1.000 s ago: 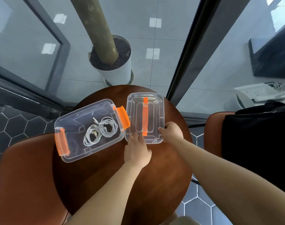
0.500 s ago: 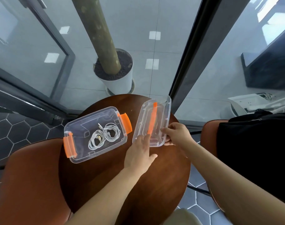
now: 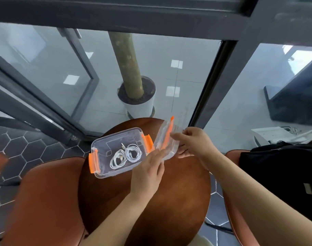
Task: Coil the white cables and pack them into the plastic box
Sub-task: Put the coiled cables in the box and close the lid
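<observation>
Clear plastic forms the box (image 3: 105, 145), which stands open and slanted on the far left part of the round brown surface (image 3: 169, 201). It has an orange latch (image 3: 93, 161) at its near-left end and another at its far-right end. Two coiled white cables (image 3: 126, 155) lie side by side on the floor of the box, touching each other and nearer its right half. One plug end points out from between the coils toward the far wall.

Just right of the box, the lid (image 3: 165, 139) is tipped steeply with its far end raised. An orange handle (image 3: 169, 132) runs along its length. The lid is blurred, so I cannot tell whether its near corner is touching the surface or just above it.

The right hand (image 3: 192, 141) grips the lid's right side, with the thumb over the upper face and the fingers curled underneath. The left hand (image 3: 148, 173) has its fingers straight and close together. They are laid flat against the lid's near edge, touching it without curling round it. Its fingertips are close to the box's right latch.

A brown chair (image 3: 45, 201) stands at the left of the surface. A second one at the right carries a black bag (image 3: 285, 174). Beyond the surface are glass panes in dark frames. Behind them, a white pot (image 3: 139, 105) holds a thick, pale trunk (image 3: 126, 68). At the left, the floor (image 3: 27, 144) is laid with dark hexagonal tiles.
</observation>
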`<act>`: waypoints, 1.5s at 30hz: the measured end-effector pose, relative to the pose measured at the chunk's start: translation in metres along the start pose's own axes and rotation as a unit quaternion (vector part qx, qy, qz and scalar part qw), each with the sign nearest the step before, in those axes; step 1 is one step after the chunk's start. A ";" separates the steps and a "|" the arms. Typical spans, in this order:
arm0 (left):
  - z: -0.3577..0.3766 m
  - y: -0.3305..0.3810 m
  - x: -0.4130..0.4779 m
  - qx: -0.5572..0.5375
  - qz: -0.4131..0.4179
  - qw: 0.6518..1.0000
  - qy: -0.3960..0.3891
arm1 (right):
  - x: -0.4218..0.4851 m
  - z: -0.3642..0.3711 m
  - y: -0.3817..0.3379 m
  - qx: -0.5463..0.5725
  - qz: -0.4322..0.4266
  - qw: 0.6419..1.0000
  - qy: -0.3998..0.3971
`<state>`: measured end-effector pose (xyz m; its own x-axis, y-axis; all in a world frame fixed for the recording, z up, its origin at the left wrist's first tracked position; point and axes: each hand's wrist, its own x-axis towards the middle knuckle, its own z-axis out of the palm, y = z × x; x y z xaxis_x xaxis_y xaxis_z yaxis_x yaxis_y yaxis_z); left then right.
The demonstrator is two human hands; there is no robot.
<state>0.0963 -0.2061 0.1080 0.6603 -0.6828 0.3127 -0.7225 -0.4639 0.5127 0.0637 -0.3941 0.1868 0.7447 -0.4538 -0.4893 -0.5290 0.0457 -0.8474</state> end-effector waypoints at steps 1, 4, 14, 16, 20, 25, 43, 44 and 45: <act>-0.006 0.001 -0.002 -0.008 -0.011 1.000 0.019 | -0.004 0.006 -0.008 -0.010 -0.016 1.000 -0.004; -0.027 -0.001 -0.004 -0.047 -0.111 0.991 0.049 | -0.007 0.022 -0.022 -0.012 -0.057 0.998 -0.025; -0.106 -0.053 -0.019 -0.396 -0.411 0.817 0.081 | 0.021 0.066 -0.023 -0.193 -0.089 0.975 0.066; -0.119 -0.063 -0.022 -0.423 -0.420 0.799 0.073 | 0.026 0.073 -0.023 -0.255 -0.080 0.961 0.078; -0.142 -0.082 -0.026 -0.471 -0.429 0.769 0.055 | 0.030 0.087 -0.025 -0.191 -0.041 0.981 0.009; -0.149 -0.115 -0.032 -0.447 -0.473 0.754 0.089 | 0.035 0.101 -0.011 -0.157 -0.045 0.987 0.014; -0.116 -0.188 -0.002 -0.230 -0.523 0.821 0.024 | 0.069 0.142 0.038 -0.260 -0.014 0.964 0.054; -0.113 -0.189 -0.002 -0.217 -0.524 0.823 0.020 | 0.072 0.143 0.040 -0.273 -0.016 0.960 0.058; -0.110 -0.190 -0.003 -0.203 -0.525 0.826 0.016 | 0.074 0.143 0.041 -0.288 -0.017 0.955 0.061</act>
<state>0.2544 -0.0540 0.0975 0.8891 -0.0060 -0.4576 0.3763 -0.5595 0.7385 0.1548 -0.2986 0.0864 0.7307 -0.5485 -0.4065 -0.6682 -0.4526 -0.5904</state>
